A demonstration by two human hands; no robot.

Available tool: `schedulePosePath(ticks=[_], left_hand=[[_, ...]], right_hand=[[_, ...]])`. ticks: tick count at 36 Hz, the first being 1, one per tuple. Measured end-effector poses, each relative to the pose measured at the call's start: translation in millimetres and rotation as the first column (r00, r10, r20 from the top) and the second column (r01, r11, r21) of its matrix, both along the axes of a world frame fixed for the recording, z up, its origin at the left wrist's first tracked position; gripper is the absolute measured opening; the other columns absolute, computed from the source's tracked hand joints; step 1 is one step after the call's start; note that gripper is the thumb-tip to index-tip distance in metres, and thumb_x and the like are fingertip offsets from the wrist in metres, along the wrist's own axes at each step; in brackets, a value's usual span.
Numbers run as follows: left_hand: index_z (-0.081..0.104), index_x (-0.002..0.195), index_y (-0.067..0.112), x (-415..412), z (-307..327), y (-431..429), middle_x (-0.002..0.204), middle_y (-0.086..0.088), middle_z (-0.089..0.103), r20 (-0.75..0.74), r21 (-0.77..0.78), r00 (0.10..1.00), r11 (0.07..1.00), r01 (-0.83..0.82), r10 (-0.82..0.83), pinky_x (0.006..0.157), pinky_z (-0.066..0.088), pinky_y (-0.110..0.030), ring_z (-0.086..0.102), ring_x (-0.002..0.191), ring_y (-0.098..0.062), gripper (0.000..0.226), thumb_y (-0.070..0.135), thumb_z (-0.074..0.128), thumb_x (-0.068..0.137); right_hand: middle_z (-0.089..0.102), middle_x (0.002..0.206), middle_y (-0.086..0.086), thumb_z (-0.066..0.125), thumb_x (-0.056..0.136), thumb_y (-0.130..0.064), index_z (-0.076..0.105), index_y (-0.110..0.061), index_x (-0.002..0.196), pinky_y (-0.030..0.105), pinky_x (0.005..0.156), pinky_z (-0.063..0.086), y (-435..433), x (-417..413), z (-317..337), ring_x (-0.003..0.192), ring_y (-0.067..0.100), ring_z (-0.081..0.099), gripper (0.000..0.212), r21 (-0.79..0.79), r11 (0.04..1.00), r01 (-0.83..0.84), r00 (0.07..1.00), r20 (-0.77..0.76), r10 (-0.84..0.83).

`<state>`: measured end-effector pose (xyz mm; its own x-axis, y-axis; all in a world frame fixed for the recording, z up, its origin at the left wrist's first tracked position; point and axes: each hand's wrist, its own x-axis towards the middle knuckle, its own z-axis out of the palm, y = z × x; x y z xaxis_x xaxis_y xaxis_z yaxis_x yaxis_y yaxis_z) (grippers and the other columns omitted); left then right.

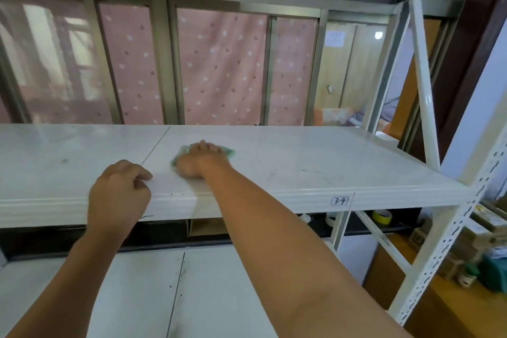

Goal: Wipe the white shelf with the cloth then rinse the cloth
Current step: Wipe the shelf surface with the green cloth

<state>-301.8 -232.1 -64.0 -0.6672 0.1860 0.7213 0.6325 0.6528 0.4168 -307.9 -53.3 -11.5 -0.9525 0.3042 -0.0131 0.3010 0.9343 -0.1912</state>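
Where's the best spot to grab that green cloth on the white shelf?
Probably the corner of the green cloth poking out beyond the right hand, pinched from above on its right side. It lies flat on the white shelf, so no edge is raised.

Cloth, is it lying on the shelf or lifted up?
On the shelf: the right hand presses the green cloth flat against its white top; only its edges peek out.
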Motion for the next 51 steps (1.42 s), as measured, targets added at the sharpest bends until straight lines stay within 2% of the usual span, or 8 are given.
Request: schedulePosePath(ticks=[15,27,29,32,41,45,47,51], left_hand=[[0.073,0.09,0.004,9.6,13.5,-2.7,0.095,-0.008,0.067,0.113,-0.021,0.992,0.998,0.05,-0.048,0.083,0.049,-0.039,0.058,0.096,-0.028,0.025,-0.008,0.053,0.083],[0.074,0.086,0.013,13.3,2.9,-6.4,0.089,0.004,0.068,-0.06,-0.124,0.994,0.989,0.08,-0.088,0.069,0.054,-0.035,0.062,0.081,-0.02,0.035,0.031,0.044,0.083],[0.074,0.084,0.012,13.4,2.2,-6.2,0.087,0.004,0.068,-0.131,-0.139,0.987,0.987,0.078,-0.097,0.067,0.051,-0.032,0.062,0.077,-0.019,0.032,0.029,0.047,0.084],[0.074,0.087,0.015,12.7,2.5,-4.7,0.087,0.006,0.068,-0.171,-0.184,0.981,0.981,0.063,-0.095,0.068,0.045,-0.027,0.062,0.077,-0.017,0.028,0.028,0.049,0.087],[0.074,0.094,0.014,11.4,0.5,0.5,0.092,0.003,0.069,-0.16,-0.254,0.985,0.967,0.019,-0.061,0.068,0.05,-0.034,0.063,0.081,-0.019,0.025,0.024,0.051,0.089],[0.071,0.092,0.016,11.1,0.6,2.5,0.089,0.003,0.067,-0.13,-0.25,0.991,0.968,0.002,-0.036,0.064,0.046,-0.033,0.058,0.076,-0.018,0.023,0.025,0.05,0.089],[0.071,0.092,0.015,11.7,-0.1,2.6,0.09,0.002,0.067,-0.13,-0.255,0.991,0.967,-0.003,-0.031,0.064,0.046,-0.035,0.057,0.075,-0.02,0.024,0.024,0.049,0.089],[0.071,0.091,0.014,13.9,0.1,2.6,0.089,0.002,0.067,-0.119,-0.253,0.993,0.967,-0.008,-0.023,0.064,0.047,-0.035,0.058,0.076,-0.021,0.026,0.024,0.047,0.089]], right_hand=[[0.036,0.156,0.013,0.02,0.076,-0.057,0.035,-0.023,0.151,0.063,0.112,0.027,78.6,55.8,1.6,0.138,0.038,0.039,0.083,0.066,0.98,0.189,0.981,0.027,-0.191],[0.047,0.109,0.005,0.029,0.096,-0.048,0.043,-0.027,0.095,0.048,0.098,0.038,19.6,-53.8,10.5,0.104,0.026,0.045,0.025,0.083,0.917,-0.39,0.911,0.179,0.371],[0.049,0.122,0.002,0.025,0.09,-0.058,0.05,-0.031,0.112,0.045,0.104,0.032,7.3,-70.1,8.8,0.119,0.026,0.043,0.043,0.062,0.907,-0.418,0.899,0.173,0.402],[0.01,0.167,0.002,0.014,0.092,-0.064,0.016,-0.022,0.158,0.049,0.121,0.014,-2.0,-100.0,4.1,0.152,0.022,0.014,0.078,0.087,0.9,-0.428,0.899,0.148,0.413],[0.009,0.168,0.001,0.013,0.084,-0.066,0.012,-0.024,0.159,0.055,0.119,0.015,32.6,-190.3,-7.2,0.152,0.028,0.015,0.086,0.093,0.957,-0.276,0.961,0.057,0.271],[0.051,0.119,0.006,0.018,0.069,-0.071,0.056,-0.029,0.113,0.049,0.099,0.033,78.5,-224.8,-22.0,0.107,0.024,0.049,0.072,0.075,0.972,-0.224,0.972,0.095,0.217],[0.031,0.086,-0.002,0.02,0.066,-0.073,0.037,-0.037,0.079,0.049,0.083,0.026,107.9,-227.4,-24.4,0.088,0.021,0.034,0.042,0.074,0.981,-0.177,0.979,0.118,0.168],[0.039,0.107,-0.001,0.017,0.07,-0.073,0.051,-0.04,0.1,0.053,0.103,0.03,162.9,-192.2,-22.1,0.107,0.02,0.038,0.056,0.026,0.995,-0.092,0.992,0.093,0.089]])
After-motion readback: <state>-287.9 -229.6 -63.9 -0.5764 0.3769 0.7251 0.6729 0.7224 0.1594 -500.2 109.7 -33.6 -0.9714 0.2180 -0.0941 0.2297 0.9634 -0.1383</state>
